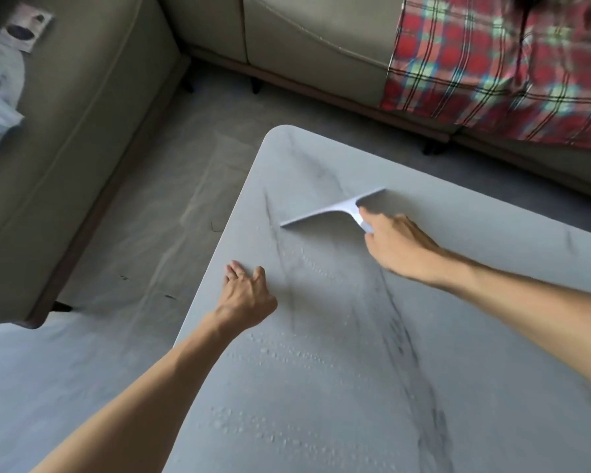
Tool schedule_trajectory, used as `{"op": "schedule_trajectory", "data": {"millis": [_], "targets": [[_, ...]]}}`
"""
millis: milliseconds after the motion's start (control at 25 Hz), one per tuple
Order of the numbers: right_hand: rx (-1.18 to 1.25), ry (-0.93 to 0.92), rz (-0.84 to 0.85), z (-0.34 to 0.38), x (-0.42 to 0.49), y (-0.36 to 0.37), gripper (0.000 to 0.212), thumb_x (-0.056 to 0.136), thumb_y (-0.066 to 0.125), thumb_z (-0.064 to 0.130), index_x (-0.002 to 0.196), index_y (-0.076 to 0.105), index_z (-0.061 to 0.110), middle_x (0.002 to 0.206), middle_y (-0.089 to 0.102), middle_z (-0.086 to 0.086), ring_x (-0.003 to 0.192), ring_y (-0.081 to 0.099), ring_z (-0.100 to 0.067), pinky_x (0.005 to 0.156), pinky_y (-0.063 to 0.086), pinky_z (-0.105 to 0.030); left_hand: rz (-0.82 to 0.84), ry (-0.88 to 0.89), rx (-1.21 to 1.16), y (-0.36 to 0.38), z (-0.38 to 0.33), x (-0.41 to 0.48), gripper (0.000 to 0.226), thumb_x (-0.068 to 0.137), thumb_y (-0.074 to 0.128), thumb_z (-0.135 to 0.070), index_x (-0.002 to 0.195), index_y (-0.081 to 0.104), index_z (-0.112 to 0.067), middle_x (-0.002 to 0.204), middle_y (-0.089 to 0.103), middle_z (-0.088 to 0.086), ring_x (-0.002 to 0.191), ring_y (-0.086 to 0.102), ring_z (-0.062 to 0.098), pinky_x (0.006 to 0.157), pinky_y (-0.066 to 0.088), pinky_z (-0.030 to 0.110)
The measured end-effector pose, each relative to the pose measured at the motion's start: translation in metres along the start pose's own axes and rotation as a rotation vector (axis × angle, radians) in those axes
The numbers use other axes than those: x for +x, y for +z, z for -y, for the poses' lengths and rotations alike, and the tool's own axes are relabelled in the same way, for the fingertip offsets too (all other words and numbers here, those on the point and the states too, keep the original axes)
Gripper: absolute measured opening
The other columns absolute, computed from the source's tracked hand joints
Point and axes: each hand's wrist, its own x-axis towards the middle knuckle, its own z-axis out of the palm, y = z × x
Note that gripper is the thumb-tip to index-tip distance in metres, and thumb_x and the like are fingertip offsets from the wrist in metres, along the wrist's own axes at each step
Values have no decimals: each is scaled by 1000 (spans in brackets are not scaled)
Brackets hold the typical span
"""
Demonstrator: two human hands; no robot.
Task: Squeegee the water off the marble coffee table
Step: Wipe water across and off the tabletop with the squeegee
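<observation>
The marble coffee table (475,302) is pale grey with dark veins and fills the lower right of the view. Water droplets (287,356) bead on its near left part. A white T-shaped squeegee (331,209) rests with its blade on the tabletop near the far left corner. My right hand (396,244) grips its handle from the right. My left hand (246,291) lies on the table's left edge, fingers curled over the rim, holding nothing.
A beige sofa (304,46) runs along the back, with a red plaid blanket (498,70) draped over it at the right. Another sofa section (65,148) stands at the left. Grey carpet (151,233) lies between sofas and table.
</observation>
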Motion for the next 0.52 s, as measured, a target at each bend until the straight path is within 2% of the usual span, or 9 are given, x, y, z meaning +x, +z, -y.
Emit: {"op": "schedule_trajectory", "data": {"millis": [80,200,320,440,520], "targets": [[57,43,6,3,-2,-15,44,83,34,16,118,44,41,58,57,-6,33,51,-20,29,30,-18,22,-9,-23,-3,1,-2,37,73,45,-12,109,43,-1,140,18,46,133,23,56,111,27,51],[72,77,-122,24,60,-42,45,83,30,12,119,49,32,69,58,-10,41,56,-24,28,34,-20,40,-15,-37,-4,1,-2,37,74,44,-11,110,43,-2,143,12,47,137,18,55,113,25,50],[70,162,-98,61,122,-53,42,79,40,-4,115,58,7,81,64,-17,60,62,-29,43,47,-29,40,-8,-24,0,3,-1,40,75,45,-11,113,43,-2,147,-3,47,142,2,54,119,13,49],[53,97,-63,77,124,-33,37,79,38,-4,109,56,7,83,59,-20,70,62,-35,49,49,-33,38,-11,-31,2,4,1,39,75,46,-11,113,43,-2,147,-5,47,143,-1,53,119,12,49],[32,-19,-76,68,99,-10,40,87,37,4,125,48,10,101,58,-26,87,60,-42,60,46,-37,35,-6,-38,2,4,2,39,75,45,-10,113,43,-1,148,-6,46,143,-1,53,119,11,49]]}}
